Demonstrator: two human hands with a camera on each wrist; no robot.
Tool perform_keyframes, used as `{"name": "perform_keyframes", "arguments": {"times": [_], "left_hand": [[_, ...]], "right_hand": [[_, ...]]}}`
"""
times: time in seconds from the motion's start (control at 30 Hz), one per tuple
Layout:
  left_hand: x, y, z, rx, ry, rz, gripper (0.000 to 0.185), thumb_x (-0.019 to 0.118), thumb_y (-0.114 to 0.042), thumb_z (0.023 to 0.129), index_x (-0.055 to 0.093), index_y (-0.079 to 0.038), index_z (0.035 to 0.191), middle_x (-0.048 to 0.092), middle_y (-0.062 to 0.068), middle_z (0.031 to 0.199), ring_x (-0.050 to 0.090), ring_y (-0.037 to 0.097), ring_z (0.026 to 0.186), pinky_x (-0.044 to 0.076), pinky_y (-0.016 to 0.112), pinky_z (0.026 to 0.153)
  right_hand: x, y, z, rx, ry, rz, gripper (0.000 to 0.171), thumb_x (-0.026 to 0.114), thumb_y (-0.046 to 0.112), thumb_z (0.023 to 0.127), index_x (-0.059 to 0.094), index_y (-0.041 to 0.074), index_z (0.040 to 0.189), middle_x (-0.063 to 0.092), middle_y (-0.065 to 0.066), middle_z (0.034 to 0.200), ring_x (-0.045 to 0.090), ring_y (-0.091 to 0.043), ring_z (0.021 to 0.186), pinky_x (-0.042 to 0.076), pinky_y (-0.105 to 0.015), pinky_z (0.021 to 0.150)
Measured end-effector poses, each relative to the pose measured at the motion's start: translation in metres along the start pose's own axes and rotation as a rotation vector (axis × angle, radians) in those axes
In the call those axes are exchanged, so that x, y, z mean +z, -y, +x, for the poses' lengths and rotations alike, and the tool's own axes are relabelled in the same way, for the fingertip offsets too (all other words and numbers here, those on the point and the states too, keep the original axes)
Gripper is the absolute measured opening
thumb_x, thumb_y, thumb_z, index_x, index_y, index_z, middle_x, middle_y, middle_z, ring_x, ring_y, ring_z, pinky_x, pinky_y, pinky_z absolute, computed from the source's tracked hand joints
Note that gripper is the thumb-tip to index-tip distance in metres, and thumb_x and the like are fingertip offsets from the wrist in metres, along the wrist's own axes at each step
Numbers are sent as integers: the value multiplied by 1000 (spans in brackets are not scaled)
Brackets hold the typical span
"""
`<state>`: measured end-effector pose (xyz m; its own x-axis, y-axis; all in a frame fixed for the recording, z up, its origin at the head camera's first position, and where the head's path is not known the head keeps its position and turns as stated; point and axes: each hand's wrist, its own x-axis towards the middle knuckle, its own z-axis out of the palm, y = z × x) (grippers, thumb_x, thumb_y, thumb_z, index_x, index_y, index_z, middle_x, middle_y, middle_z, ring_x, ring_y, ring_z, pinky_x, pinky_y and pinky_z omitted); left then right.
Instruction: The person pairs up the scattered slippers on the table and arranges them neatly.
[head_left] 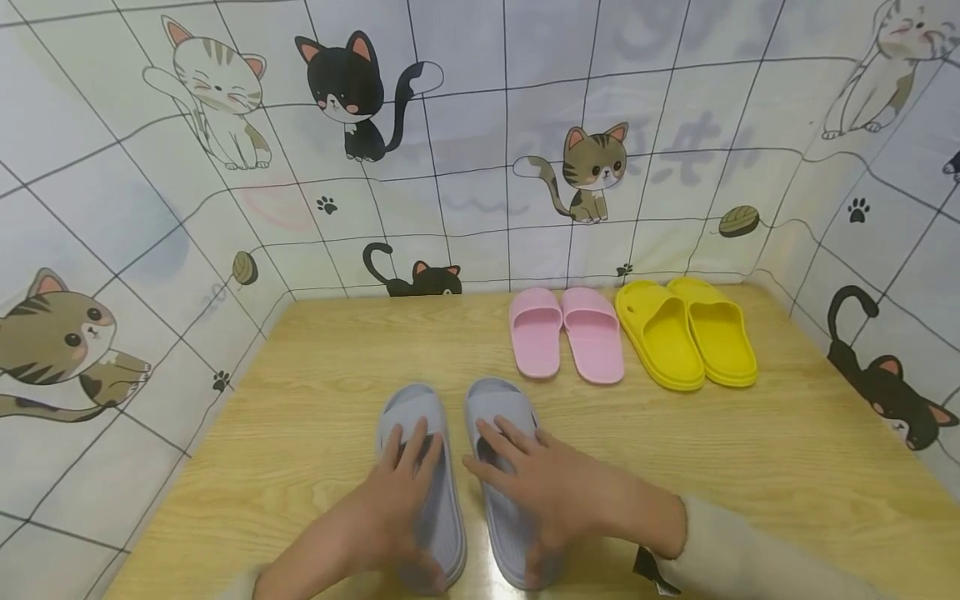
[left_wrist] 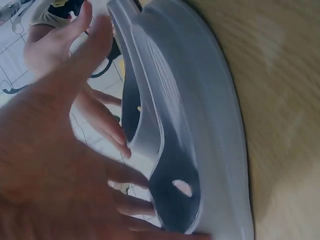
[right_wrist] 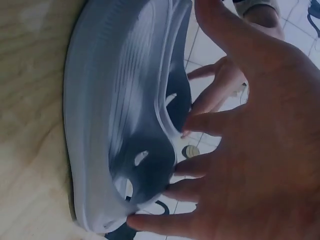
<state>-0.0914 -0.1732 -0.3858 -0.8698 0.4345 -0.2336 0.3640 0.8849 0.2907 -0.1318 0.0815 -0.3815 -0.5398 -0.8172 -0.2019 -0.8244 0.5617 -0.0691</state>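
Two pale grey-blue slide slippers (head_left: 457, 467) with ribbed footbeds lie side by side on the wooden surface (head_left: 750, 467); left hand (head_left: 393, 496) and right hand (head_left: 543, 483) rest on them, fingers (head_left: 501, 437) released.

Light wooden tabletop (head_left: 787, 467) walled in on three sides by a cartoon-cat backdrop.

The backdrop (head_left: 480, 125) is a white, slightly wrinkled sheet printed with a dark grid like tiles, cats in tabby, black and cream, paw prints and yarn balls. It rises from the far edge and from the left and right edges of the tabletop, closing both far corners. The light is soft and even, with faint shadows.
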Motion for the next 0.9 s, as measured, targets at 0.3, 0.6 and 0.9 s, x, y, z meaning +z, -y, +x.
{"name": "perform_keyframes", "arguments": {"times": [0.3, 0.6, 0.9], "left_hand": [[8, -4, 2, 8, 0, 66, 164, 95, -70, 43, 8, -6, 166, -1, 30, 171, 2, 65, 151, 39, 79, 104], [3, -3, 8, -3, -42, 132, 166, 97, -71, 38, 17, 1, 163, 12, 28, 171, 12, 62, 152, 44, 73, 106], [0, 6, 19, 43, -72, 150, 165, 98, -69, 39, 17, 6, 162, 14, 32, 169, 13, 61, 153, 35, 68, 117]], "right_hand": [[8, 8, 5, 8, -19, -91, 148, 83, 83, 54, 15, 17, 167, 7, -19, 174, 14, -43, 160, 40, -67, 115], [9, 0, 19, 39, -61, -76, 159, 85, 84, 49, 13, 2, 165, 5, -19, 175, 10, -40, 161, 37, -62, 120], [9, -9, 32, 76, -73, -34, 162, 86, 83, 47, 11, -1, 164, 2, -27, 172, 9, -48, 159, 31, -58, 125]]}}
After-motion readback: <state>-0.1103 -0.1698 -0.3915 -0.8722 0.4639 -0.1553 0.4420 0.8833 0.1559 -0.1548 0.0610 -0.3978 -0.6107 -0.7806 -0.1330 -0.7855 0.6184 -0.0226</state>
